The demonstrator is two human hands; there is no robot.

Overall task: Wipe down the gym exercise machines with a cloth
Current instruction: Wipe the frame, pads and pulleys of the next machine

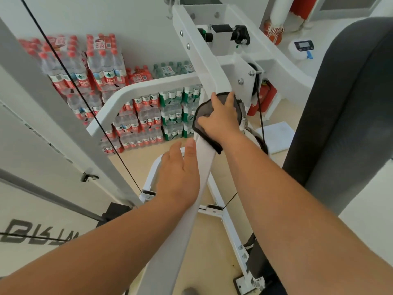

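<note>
The left hand (pixel 178 173) lies nearest. Its fingers are straight and close together against the left flank of the slanted white painted-steel beam (pixel 204 160), and the thumb lies along the top face. It pinches nothing and is probably there to brace the body while the other arm works.

Just up the beam, the right hand (pixel 221 118) presses a dark grey, thin, mesh-like cloth (pixel 217 145) flat on the metal. Its fingers are spread and holding the cloth down, not bunching it. A flat palm puts more fabric on the smooth, hard, square-edged surface, which suits wiping. The cloth drapes over both edges of the beam, with a dark hemmed corner hanging below the wrist.

To the right stands a charcoal padded backrest (pixel 340 103), which looks matte and soft.

Beyond the cloth, the beam meets a bolted white bracket carrying a black pulley (pixel 254 71), and a thin black cable (pixel 85 99) crosses taut at the left.

Farthest back, shrink-wrapped packs of plastic water bottles (pixel 148 116) are stacked on the floor by the wall, with a red fire extinguisher (pixel 263 96) nearby.
</note>
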